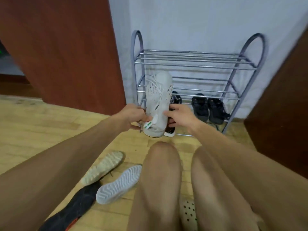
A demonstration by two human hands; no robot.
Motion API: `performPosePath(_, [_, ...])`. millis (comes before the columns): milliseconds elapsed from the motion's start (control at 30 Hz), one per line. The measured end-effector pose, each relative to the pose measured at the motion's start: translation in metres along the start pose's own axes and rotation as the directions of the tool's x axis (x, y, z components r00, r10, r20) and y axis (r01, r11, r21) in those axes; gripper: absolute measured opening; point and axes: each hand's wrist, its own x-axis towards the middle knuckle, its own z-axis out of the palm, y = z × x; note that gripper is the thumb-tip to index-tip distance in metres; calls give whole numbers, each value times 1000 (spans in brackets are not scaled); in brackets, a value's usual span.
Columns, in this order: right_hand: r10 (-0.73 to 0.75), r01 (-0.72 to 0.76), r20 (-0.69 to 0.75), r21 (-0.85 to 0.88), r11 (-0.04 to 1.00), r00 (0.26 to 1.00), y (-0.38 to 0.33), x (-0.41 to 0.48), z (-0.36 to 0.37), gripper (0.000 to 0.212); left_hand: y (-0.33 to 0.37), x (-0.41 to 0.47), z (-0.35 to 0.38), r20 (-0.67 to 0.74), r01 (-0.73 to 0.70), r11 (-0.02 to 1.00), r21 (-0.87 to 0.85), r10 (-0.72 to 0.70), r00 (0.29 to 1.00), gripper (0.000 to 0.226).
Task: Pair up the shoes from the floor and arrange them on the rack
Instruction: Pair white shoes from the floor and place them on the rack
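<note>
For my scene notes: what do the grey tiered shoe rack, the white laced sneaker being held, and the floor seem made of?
Grey tiered shoe rack: metal tubes, shiny bars, frame probably painted. White laced sneaker: matt fabric or synthetic leather, unclear; rows of dots. Floor: light wood or laminate, visible plank seams.

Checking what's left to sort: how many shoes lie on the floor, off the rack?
4: a beige-soled shoe and a white-soled shoe, soles up, left of the knees; a dark shoe bottom left; a perforated clog between the legs. Legs may hide more.
</note>
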Motion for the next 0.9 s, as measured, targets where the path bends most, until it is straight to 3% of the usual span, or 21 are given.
performPosePath(167, [-23, 33, -177, 52, 998, 984, 12, -3, -88, 33, 55, 9, 73, 140, -85, 996, 28, 81, 987, 29])
performPosePath(300, [27, -8, -207, 88, 996, 978, 48, -40, -159, 25, 57, 5, 143, 313, 15, 1000, -21, -8, 950, 12])
performPosePath(367, [90, -62, -220, 133, 989, 971, 77, -62, -190, 21, 45, 1, 182, 356, 62, 998, -17, -52, 933, 14])
performPosePath(433, [154, -144, -265, 58, 988, 952, 112, -79, -217, 21, 27, -3, 221, 407, 115, 993, 5, -107, 907, 12])
performPosePath(500, [227, -278, -285, -156, 948, 931, 153, -95, -235, 26, 8, -3, 256, 453, 163, 985, 50, -168, 875, 6])
performPosePath(567, [322, -390, -286, -229, 892, 903, 196, -110, -246, 30, -10, 1, 286, 465, 213, 972, 100, -235, 854, 14])
performPosePath(733, [524, -574, -276, -146, 806, 806, 283, -147, -246, 34, -49, -1, 331, 466, 270, 937, 223, -346, 815, 7])
performPosePath(833, [604, -653, -289, -112, 749, 743, 327, -167, -230, 36, -74, 0, 336, 462, 254, 916, 311, -380, 802, 23])
performPosePath(900, [641, -692, -294, -112, 713, 709, 352, -178, -212, 37, -85, -1, 336, 468, 238, 899, 368, -400, 789, 12])
